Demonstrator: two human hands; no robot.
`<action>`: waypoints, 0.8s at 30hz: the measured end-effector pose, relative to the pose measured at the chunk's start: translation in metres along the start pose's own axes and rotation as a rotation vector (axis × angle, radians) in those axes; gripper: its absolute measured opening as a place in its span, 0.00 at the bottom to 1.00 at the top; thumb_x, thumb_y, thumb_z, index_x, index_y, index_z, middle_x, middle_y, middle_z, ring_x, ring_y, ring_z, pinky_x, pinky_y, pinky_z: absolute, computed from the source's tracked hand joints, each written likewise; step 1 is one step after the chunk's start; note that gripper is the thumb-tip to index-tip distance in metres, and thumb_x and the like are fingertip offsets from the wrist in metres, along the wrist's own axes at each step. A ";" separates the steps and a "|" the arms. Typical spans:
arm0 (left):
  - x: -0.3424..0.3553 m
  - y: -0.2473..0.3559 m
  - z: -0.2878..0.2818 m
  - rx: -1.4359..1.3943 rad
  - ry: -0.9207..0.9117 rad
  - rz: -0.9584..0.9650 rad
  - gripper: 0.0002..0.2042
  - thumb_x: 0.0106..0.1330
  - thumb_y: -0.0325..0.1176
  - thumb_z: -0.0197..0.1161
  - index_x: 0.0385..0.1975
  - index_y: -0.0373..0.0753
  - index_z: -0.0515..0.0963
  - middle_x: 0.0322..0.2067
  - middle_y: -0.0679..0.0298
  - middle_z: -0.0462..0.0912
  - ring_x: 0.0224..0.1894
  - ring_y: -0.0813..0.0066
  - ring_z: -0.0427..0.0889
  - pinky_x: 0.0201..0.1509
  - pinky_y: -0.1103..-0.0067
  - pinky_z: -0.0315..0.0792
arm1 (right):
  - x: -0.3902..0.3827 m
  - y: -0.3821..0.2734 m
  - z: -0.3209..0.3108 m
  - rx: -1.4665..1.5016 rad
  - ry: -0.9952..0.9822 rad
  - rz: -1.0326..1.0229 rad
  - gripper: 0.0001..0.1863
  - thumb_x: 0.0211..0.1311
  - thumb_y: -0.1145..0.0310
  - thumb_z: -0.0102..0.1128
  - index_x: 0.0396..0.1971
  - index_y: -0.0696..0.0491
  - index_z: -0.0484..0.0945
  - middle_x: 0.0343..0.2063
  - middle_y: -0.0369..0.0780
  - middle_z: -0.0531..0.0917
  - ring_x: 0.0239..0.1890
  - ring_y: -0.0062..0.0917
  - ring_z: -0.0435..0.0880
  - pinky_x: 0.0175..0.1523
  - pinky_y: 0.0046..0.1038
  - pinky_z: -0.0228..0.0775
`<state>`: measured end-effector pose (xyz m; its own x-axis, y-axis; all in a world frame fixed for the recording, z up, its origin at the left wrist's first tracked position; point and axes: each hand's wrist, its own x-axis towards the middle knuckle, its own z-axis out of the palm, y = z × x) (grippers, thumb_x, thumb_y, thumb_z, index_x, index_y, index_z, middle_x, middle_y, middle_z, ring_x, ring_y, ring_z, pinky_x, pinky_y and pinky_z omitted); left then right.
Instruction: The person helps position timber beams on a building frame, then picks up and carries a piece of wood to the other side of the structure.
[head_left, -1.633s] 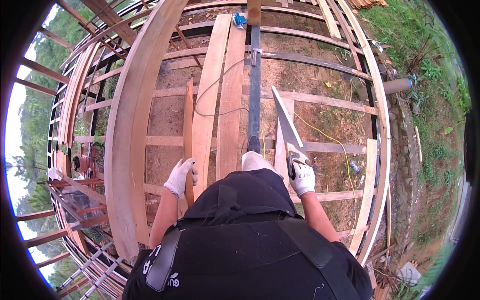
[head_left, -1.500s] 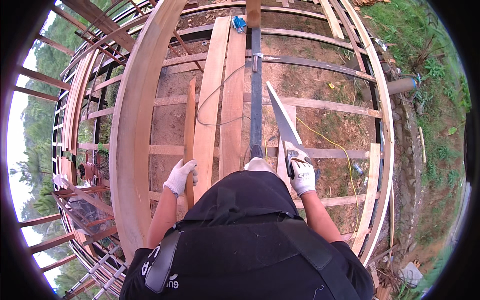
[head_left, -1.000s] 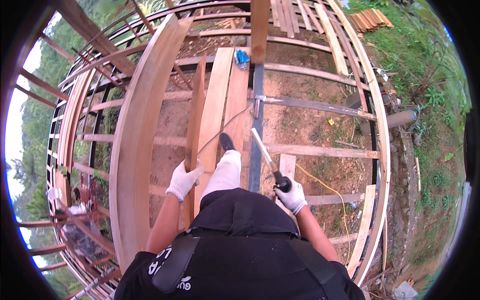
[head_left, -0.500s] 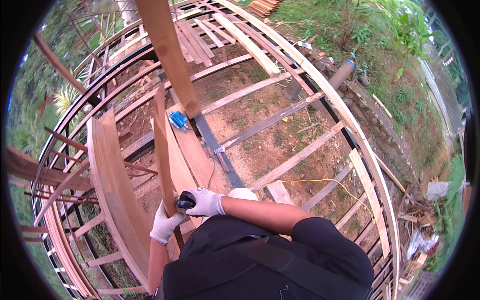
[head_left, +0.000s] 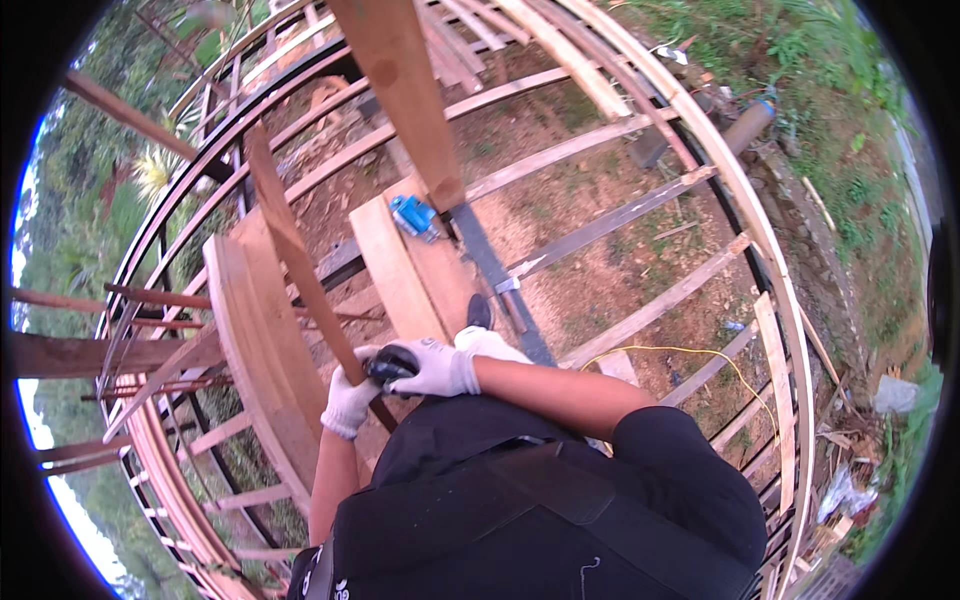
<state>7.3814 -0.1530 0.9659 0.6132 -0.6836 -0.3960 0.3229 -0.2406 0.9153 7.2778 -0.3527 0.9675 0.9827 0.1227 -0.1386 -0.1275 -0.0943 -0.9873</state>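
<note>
A long, narrow wooden board (head_left: 305, 262) stands on edge in front of my body, its far end leaning left. My left hand (head_left: 349, 402), in a white glove, is closed around the near part of it. My right hand (head_left: 440, 368), also gloved, grips a small, rounded black tool (head_left: 392, 366) against the board's right side; its exact kind is not clear. To the left lies a wide, curved wooden beam (head_left: 262, 340). A blue power tool (head_left: 413, 215) rests on planks (head_left: 385, 262) ahead of me.
Joists (head_left: 610, 235) cross bare soil inside a curved frame (head_left: 735, 185). A thick wooden post (head_left: 405, 95) rises ahead. What looks like a hammer (head_left: 512, 290) lies on a dark beam (head_left: 500, 300). A yellow cord (head_left: 690, 350) runs over the joists at right.
The board's far end has swung left, with both hands still at its near part. My whole view has shifted, so the surroundings sit further right in the picture.
</note>
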 end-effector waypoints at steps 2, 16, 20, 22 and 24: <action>0.025 0.021 -0.012 0.039 0.006 -0.072 0.20 0.55 0.15 0.61 0.50 0.35 0.79 0.42 0.64 0.84 0.40 0.75 0.85 0.43 0.77 0.82 | 0.017 0.024 -0.014 0.135 0.090 -0.067 0.27 0.58 0.56 0.70 0.54 0.55 0.77 0.47 0.48 0.86 0.51 0.39 0.85 0.57 0.35 0.75; 0.215 -0.003 -0.093 0.081 0.105 -0.235 0.20 0.53 0.19 0.59 0.49 0.34 0.79 0.32 0.63 0.82 0.30 0.75 0.83 0.35 0.79 0.80 | -0.019 0.330 -0.087 -0.228 0.447 1.236 0.22 0.59 0.53 0.59 0.47 0.52 0.84 0.51 0.51 0.84 0.55 0.44 0.83 0.62 0.39 0.74; 0.269 -0.055 -0.104 0.050 0.109 -0.307 0.19 0.54 0.19 0.59 0.48 0.33 0.79 0.32 0.63 0.82 0.28 0.75 0.83 0.34 0.79 0.79 | -0.022 0.422 -0.075 -0.254 0.431 1.331 0.23 0.61 0.50 0.59 0.45 0.53 0.84 0.51 0.51 0.84 0.56 0.45 0.82 0.61 0.41 0.74; 0.295 -0.075 -0.104 0.097 0.135 -0.340 0.18 0.56 0.20 0.58 0.48 0.32 0.79 0.32 0.62 0.82 0.25 0.75 0.82 0.32 0.80 0.78 | -0.008 0.470 -0.077 -0.250 0.398 1.369 0.24 0.59 0.48 0.60 0.45 0.52 0.85 0.50 0.51 0.85 0.56 0.44 0.83 0.61 0.41 0.74; 0.316 -0.093 -0.105 0.122 0.151 -0.347 0.17 0.56 0.20 0.58 0.48 0.31 0.79 0.32 0.62 0.82 0.25 0.75 0.82 0.31 0.80 0.78 | 0.017 0.499 -0.086 -0.214 0.333 1.397 0.24 0.59 0.50 0.61 0.50 0.51 0.83 0.53 0.49 0.84 0.57 0.41 0.83 0.62 0.40 0.74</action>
<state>7.6209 -0.2737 0.7481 0.5849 -0.4402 -0.6812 0.4474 -0.5254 0.7237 7.2422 -0.4825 0.4793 0.0650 -0.4187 -0.9058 -0.9956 -0.0887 -0.0304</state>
